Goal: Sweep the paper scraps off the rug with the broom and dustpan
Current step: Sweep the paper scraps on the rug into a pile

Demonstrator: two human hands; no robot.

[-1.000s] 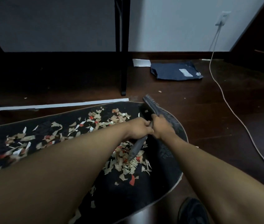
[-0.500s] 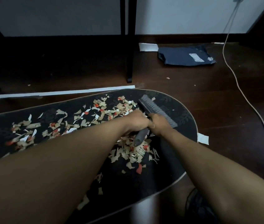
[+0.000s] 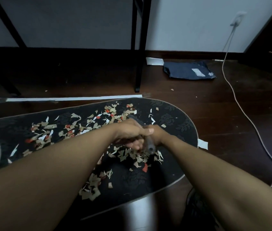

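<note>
A black floral rug (image 3: pixel 173 117) lies on the dark wood floor, strewn with several beige, white and red paper scraps (image 3: pixel 75 129). A denser heap of scraps (image 3: pixel 137 155) sits just below my hands. My left hand (image 3: pixel 128 132) and my right hand (image 3: pixel 157 134) both grip the grey hand broom (image 3: pixel 149 145) over the middle-right of the rug. The handle end points toward me; the brush head is mostly hidden behind my hands and blurred. No dustpan is in view.
A black table leg (image 3: pixel 138 69) stands beyond the rug, a long white strip (image 3: pixel 73 98) along its far edge. A dark blue bag (image 3: pixel 187 70) lies near the wall. A white cable (image 3: pixel 242 104) runs down the right. A white scrap (image 3: pixel 202 144) lies off the rug's right edge.
Both hands drew the broom from the rug's far right edge leftward and toward me. The brush head, plainly seen before, is now mostly hidden behind my hands.
</note>
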